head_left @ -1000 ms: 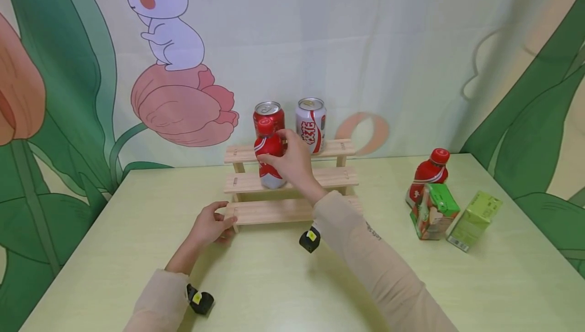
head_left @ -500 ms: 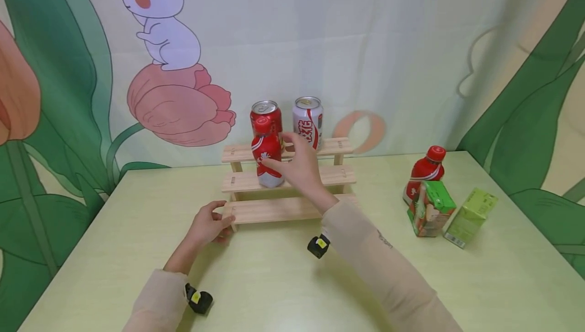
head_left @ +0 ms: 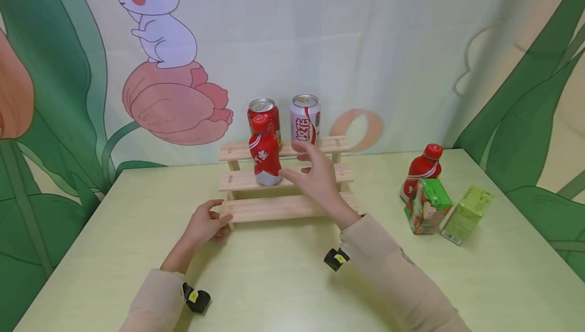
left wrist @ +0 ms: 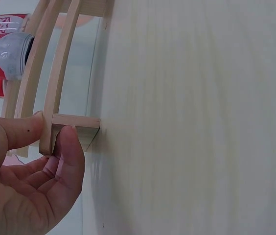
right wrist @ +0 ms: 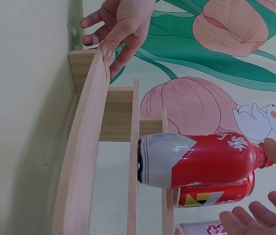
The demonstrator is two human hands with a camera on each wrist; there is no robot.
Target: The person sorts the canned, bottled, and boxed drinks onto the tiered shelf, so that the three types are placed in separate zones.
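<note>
My left hand [head_left: 203,224] grips the left end of the bottom step of a three-step wooden rack [head_left: 269,209]. In the left wrist view the thumb lies on the step and the fingers [left wrist: 72,152] curl beneath it. A red plastic bottle [head_left: 266,157] with a red cap stands upright on the middle step. To its right is my right hand [head_left: 320,177], fingers spread and holding nothing. The thumb tip is close to the bottle; whether it touches I cannot tell. Behind, on the top step, stand a red can [head_left: 274,119], partly hidden by the bottle, and a white-and-red can [head_left: 304,124].
On the right of the table [head_left: 274,281] stands another red bottle [head_left: 422,169], partly behind a green-topped drink carton [head_left: 429,210]. A light green carton [head_left: 467,215] is beside that one. A printed curtain [head_left: 393,42] hangs behind the table.
My right hand has let go of the red bottle and moved right, away from it. The bottle stays on the middle step. My left hand keeps its grip on the rack.
</note>
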